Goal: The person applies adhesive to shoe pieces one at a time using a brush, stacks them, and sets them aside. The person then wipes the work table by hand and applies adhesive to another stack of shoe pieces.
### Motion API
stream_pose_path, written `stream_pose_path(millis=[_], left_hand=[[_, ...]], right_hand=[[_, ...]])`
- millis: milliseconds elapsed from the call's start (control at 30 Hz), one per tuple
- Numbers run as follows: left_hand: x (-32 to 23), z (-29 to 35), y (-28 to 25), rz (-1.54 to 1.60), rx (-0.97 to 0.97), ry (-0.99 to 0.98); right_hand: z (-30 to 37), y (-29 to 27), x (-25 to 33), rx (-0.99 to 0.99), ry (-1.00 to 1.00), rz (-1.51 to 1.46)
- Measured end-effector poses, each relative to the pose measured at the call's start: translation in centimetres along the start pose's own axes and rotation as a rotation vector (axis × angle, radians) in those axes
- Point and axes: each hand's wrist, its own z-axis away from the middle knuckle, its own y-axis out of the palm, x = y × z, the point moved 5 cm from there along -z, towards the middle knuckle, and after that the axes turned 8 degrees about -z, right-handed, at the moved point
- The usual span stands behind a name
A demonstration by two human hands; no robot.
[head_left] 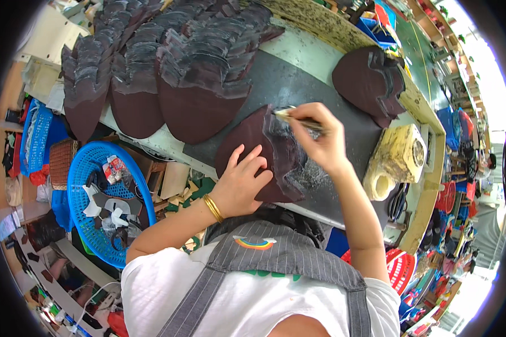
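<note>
On a dark work mat (337, 90) lies a small overlapped set of dark maroon, leather-like pieces (242, 135) with notched edges. My left hand (243, 182) rests on them, fingers spread. In my right hand (323, 135) is a brush (285, 114), its pale tip touching the notched edge near the far end. Wet-looking, greyish smears cover that edge and the mat beside it. Part of the brush handle is hidden by my fingers. To the right stands a yellowed, crusted pot (399, 153) with a round opening toward me.
Fanned rows of like pieces (202, 109) fill the far left of the bench, overhanging its near edge. Another pile (365, 81) lies at the far right, by the raised wooden border (421, 101). A blue plastic basket (76, 196) with scraps stands below left.
</note>
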Motion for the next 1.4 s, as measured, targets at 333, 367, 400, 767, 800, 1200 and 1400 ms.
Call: stream_pose_path(millis=[333, 367, 400, 767, 800, 1200, 1400], left_hand=[[0.0, 0.2, -0.5, 0.092, 0.042, -0.041], [0.2, 0.1, -0.7, 0.112, 0.062, -0.047], [0.5, -0.1, -0.7, 0.136, 0.084, -0.042], [1.9, 0.2, -0.9, 0.174, 0.009, -0.033], [1.9, 0.2, -1.6, 0.259, -0.002, -0.09], [0.7, 3.8, -12.8, 0.479, -0.469, -0.324], [2.0, 4.3, -16.7, 0.173, -0.777, -0.415]], right_hand=[[-4.5, 1.5, -4.4, 0.054, 0.002, 0.059], [-4.8, 1.1, -4.7, 0.038, 0.027, 0.062], [-4.5, -0.1, -4.6, -0.011, 0.025, 0.008], [5.6, -4.8, 0.2, -0.029, 0.411, 0.007], [7.2, -5.7, 2.0, -0.131, 0.46, -0.087], [11.3, -0.3, 5.7, 0.285, 0.335, 0.238], [12.5, -1.5, 6.8, 0.192, 0.24, 0.264]])
